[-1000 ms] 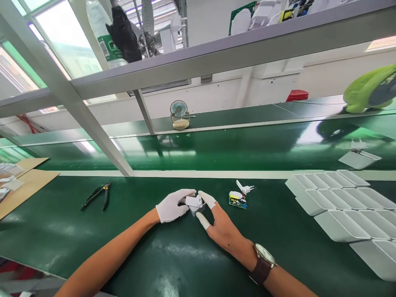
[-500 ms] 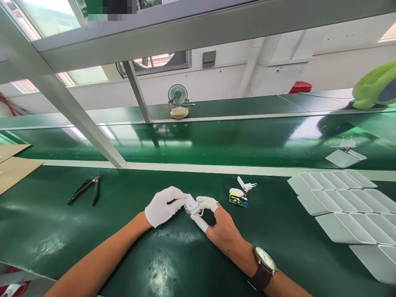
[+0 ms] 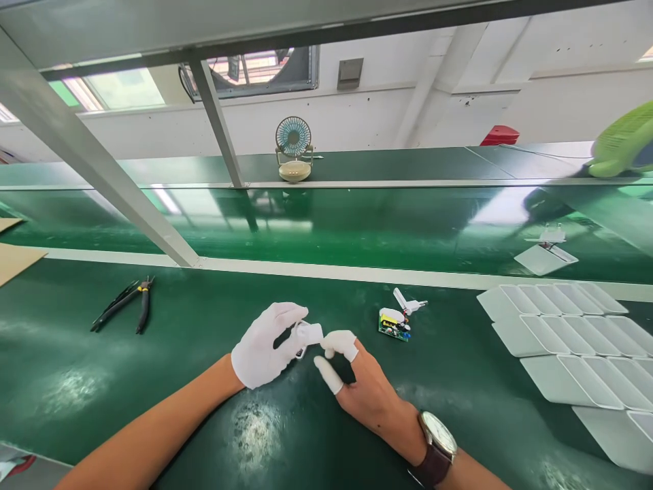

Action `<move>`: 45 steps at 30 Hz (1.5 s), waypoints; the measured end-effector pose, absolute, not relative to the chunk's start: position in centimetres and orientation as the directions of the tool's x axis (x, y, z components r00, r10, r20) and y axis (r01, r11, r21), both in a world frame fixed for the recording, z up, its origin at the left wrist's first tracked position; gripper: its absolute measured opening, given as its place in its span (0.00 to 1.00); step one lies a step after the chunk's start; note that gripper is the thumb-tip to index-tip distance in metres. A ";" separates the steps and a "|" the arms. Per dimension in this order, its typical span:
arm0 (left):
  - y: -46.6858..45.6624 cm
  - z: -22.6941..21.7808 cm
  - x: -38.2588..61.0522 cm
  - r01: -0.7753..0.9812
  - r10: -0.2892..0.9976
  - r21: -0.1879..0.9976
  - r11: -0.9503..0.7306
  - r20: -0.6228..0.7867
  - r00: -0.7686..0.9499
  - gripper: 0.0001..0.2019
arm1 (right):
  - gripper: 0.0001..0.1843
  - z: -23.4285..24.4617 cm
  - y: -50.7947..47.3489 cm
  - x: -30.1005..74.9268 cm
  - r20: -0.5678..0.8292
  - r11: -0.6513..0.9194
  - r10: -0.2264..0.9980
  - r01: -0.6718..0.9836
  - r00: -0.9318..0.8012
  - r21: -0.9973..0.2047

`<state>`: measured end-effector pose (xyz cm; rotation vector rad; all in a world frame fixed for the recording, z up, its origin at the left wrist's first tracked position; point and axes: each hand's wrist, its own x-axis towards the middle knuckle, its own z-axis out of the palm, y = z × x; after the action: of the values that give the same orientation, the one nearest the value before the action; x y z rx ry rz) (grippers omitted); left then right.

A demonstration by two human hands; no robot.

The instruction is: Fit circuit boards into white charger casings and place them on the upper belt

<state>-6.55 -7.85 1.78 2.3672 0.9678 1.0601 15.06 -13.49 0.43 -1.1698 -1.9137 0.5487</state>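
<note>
My left hand, in a white glove, pinches a small white plastic piece between thumb and fingers; its exact kind is hard to make out. A thin looped edge of it shows below the thumb. My right hand wears white finger covers. Its thumb and forefinger are apart with nothing between them, the fingertips very close to the piece's right end; whether they touch it I cannot tell. Right of my hands lies a green circuit board with a yellow component, and behind it a white plug piece.
Black-handled pliers lie at left, near brown cardboard. Overlapping rows of white plastic casings cover the right side. A white plug part sits beyond the ledge. A slanted metal post rises at left; a small fan stands behind.
The white piece has turned in my left hand and now points right. My right fingers have let go of it and spread. The camera view has shifted slightly.
</note>
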 end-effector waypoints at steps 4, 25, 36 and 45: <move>-8.2 1.8 -6.3 0.487 0.762 0.587 -0.647 0.471 0.444 0.19 | 0.27 -0.2 -13.0 15.2 0.393 0.428 0.897 0.621 -0.203 -0.656; -8.0 2.1 -5.5 0.175 0.986 0.981 -0.089 0.062 0.158 0.20 | 0.21 0.1 -13.0 15.2 0.446 0.589 0.804 0.625 -0.392 -0.512; -7.6 1.3 -5.4 0.136 0.967 0.974 -0.179 0.148 0.209 0.20 | 0.19 -0.4 -12.2 15.0 0.434 0.555 0.830 0.448 -0.350 -0.701; -9.0 1.6 -4.3 0.274 0.703 0.653 -0.706 0.597 0.387 0.29 | 0.19 2.1 -12.1 14.2 -0.225 -0.317 0.944 -0.476 -0.240 -0.821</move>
<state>-4.32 -9.00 1.61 2.1985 0.8393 1.2694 14.21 -12.09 2.08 -0.9009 -0.7660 1.7511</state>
